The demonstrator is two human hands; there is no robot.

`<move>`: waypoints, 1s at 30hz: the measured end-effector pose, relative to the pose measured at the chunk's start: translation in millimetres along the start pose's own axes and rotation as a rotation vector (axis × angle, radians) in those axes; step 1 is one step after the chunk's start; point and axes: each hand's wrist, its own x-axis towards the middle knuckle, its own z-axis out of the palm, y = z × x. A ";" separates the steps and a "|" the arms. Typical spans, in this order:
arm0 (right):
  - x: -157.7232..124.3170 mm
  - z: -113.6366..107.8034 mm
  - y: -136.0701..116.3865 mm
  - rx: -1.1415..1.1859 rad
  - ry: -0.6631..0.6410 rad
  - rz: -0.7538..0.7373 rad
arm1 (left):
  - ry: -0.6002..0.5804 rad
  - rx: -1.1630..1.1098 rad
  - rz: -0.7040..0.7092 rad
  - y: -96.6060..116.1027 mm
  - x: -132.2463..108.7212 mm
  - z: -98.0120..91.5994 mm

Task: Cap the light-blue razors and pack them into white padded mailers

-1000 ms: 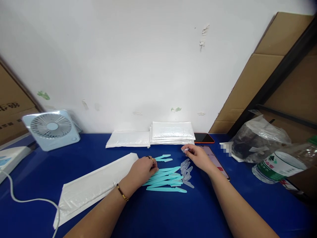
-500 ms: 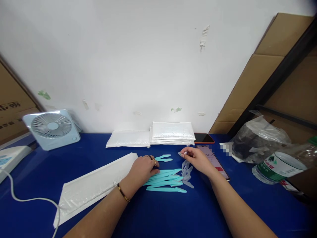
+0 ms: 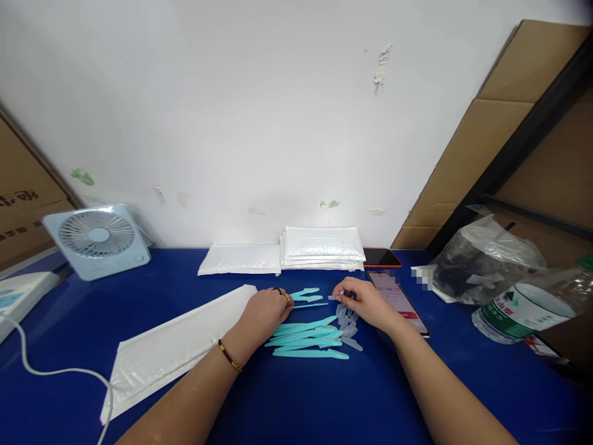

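Observation:
My left hand (image 3: 267,310) is closed around the handle end of a turquoise eyebrow razor (image 3: 311,305), whose blade end points right. Two more turquoise razors (image 3: 306,294) lie just beyond it, their handles partly hidden by my fingers. Nearer to me, a loose pile of turquoise razors (image 3: 306,341) is spread on the table. My right hand (image 3: 364,301) pinches a small translucent cap (image 3: 332,298), close to the tip of the held razor but apart from it. Below my right fingers lie several similar clear caps (image 3: 347,327), touching the pile's right end.
A white padded mailer (image 3: 180,349) lies under my left wrist's far side. More mailers (image 3: 324,247) are stacked by the wall. Right of my hand lies a phone (image 3: 403,303) with a timer. A fan (image 3: 98,238) stands left; a cut plastic bottle (image 3: 514,315) stands right.
My left hand has drawn one razor out of the pile and moved it slightly away from me. My right hand has shifted a little left and lower with the cap.

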 end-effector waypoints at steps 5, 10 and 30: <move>2.2 3.0 2.3 -0.080 -0.034 -0.058 | 0.026 -0.043 0.006 -3.9 0.0 4.9; 6.5 13.6 -3.4 -0.054 -0.059 -0.094 | 0.040 -0.042 0.019 -5.4 1.1 8.6; -5.1 -13.6 -4.1 0.054 -0.282 -0.088 | -0.060 -0.286 0.120 5.6 -6.9 5.6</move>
